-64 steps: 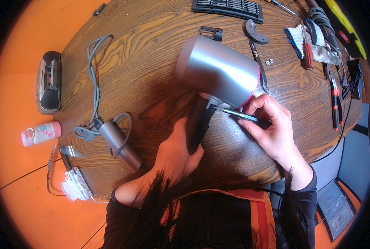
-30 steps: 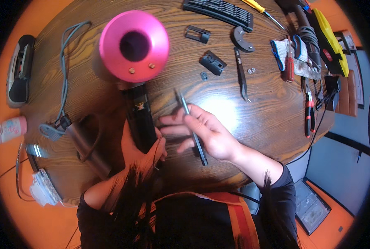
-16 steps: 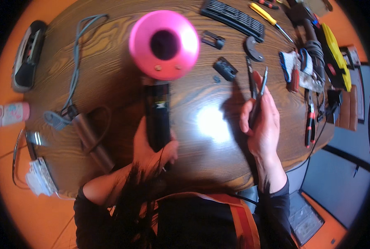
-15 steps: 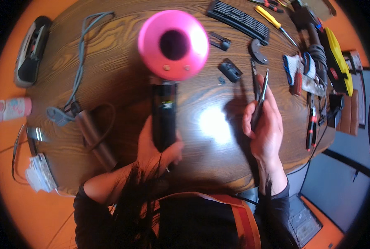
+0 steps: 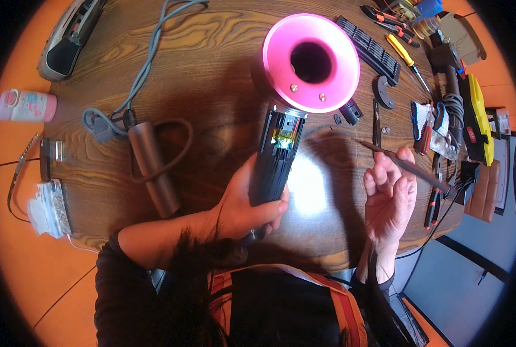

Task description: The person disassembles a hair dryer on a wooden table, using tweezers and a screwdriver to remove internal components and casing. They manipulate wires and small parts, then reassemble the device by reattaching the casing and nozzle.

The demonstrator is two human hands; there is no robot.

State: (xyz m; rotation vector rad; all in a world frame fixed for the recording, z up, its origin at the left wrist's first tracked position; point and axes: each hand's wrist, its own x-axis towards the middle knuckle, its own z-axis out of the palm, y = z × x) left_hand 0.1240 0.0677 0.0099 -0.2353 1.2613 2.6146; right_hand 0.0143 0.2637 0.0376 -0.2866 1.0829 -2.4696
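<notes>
In the head view, the hair dryer (image 5: 307, 95) is at about one o'clock from the middle, its head high and its handle (image 5: 266, 179) running down toward seven. The left hand (image 5: 243, 213) has its fingers wrapped round the lower part of that handle. The right hand (image 5: 390, 199), at four o'clock from the dryer, grasps a slim, pen-like screwdriver (image 5: 415, 168) near the half-curled fingertips; its thin end points toward ten and is well apart from the dryer. Blur hides the exact pinch.

Working well here, I judge, calls for a firm, low left grip with the fingers clear of the bared electronics, and a settled pen hold in the right before the tip nears anything small. The worktop (image 5: 223, 46) would make a good rest for the dryer's weight.

The dryer's end face is glossy pink, ringing a dark round opening, with two brassy studs (image 5: 322, 97) low on it. Below the silvery neck the handle is black and uncovered at its upper part, where a yellow-and-green circuit board (image 5: 283, 139) shows. From the dryer's head, a black bit tray (image 5: 371, 49) sits toward three and dark tweezers (image 5: 376, 124) toward four.
</notes>
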